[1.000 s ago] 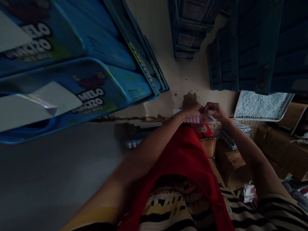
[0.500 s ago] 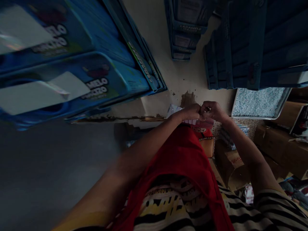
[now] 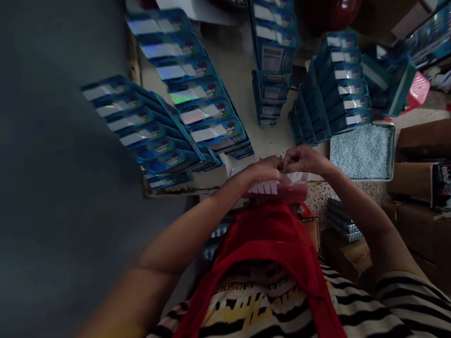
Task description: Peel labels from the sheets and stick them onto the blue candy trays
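Note:
My left hand (image 3: 265,170) is closed on the upper edge of a clear plastic bag (image 3: 262,188) with white rectangles and a pinkish-red lower part. Close against it, my right hand (image 3: 303,159) is pinched, its fingertips at the same bag's opening; some white material (image 3: 298,177) shows just under them. Fine detail between the fingertips is too dark to make out. The bag lies at the near edge of the table, in front of my red apron (image 3: 262,225).
Stacked blue boxes (image 3: 207,112) stand at the left of the table (image 3: 243,84), with more blue box stacks (image 3: 273,89) in the middle and at right (image 3: 338,94). A metal tray (image 3: 391,155) holds small pale-blue pieces. Cardboard boxes (image 3: 412,178) sit far right.
My view has swung, bringing more of the table and box stacks into sight. My hands have shifted from knuckles meeting in front of the bag to gripping at its upper edge.

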Motion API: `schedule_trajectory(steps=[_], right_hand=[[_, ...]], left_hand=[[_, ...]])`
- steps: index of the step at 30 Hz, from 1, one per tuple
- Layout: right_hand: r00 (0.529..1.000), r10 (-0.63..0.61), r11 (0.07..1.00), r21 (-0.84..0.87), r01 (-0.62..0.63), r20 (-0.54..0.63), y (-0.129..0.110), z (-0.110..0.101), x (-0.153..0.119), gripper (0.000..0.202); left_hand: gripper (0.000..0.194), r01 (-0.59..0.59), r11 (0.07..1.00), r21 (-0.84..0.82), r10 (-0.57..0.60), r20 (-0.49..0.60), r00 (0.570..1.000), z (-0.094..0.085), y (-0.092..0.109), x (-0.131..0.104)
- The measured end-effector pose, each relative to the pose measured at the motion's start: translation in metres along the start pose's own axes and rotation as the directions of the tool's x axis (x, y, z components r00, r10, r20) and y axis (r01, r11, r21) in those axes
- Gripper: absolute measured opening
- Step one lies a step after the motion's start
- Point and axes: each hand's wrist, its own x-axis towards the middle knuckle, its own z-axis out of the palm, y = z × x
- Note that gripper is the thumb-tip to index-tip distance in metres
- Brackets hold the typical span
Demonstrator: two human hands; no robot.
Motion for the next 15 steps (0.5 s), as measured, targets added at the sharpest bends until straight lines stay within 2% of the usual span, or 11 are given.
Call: schedule_trajectory(steps=[4, 6, 8, 10, 12, 13, 15], right_hand=[[0.988, -0.139, 0.957, -0.250, 0.150, 0.061, -0.045, 0.003, -0.009, 0.015], [0.981, -0.194, 0.950, -0.255, 0.182, -0.021, -0.061, 0.007, -0.014, 0.018], [0.944, -0.265, 0.949, -0.225, 0.220, -0.197, -0.071, 0.010, -0.024, 0.023], [0.882, -0.297, 0.948, -0.225, 0.226, -0.365, -0.072, 0.013, -0.037, 0.029], [0.858, -0.255, 0.961, -0.212, 0.175, -0.446, -0.063, 0.016, -0.050, 0.035], [0.872, -0.210, 0.974, -0.174, 0.146, -0.443, -0.055, 0.019, -0.055, 0.040], [0.930, -0.100, 0.995, -0.025, 0.098, -0.353, -0.038, 0.026, -0.060, 0.047]], left_hand=[[0.036, -0.055, 0.995, -0.087, 0.049, -0.070, 0.996, 0.005, 0.012, -0.028], [0.034, -0.085, 0.993, -0.084, 0.076, -0.100, 0.992, 0.007, 0.015, -0.039], [0.031, -0.102, 0.989, -0.103, 0.087, -0.145, 0.986, 0.008, 0.017, -0.049], [0.029, -0.106, 0.979, -0.171, 0.071, -0.199, 0.977, 0.008, 0.018, -0.060], [0.029, -0.090, 0.960, -0.266, 0.024, -0.241, 0.970, 0.005, 0.018, -0.072], [0.029, -0.084, 0.947, -0.309, 0.005, -0.248, 0.969, 0.003, 0.018, -0.077], [0.032, -0.076, 0.930, -0.360, -0.017, -0.248, 0.969, -0.001, 0.015, -0.084]])
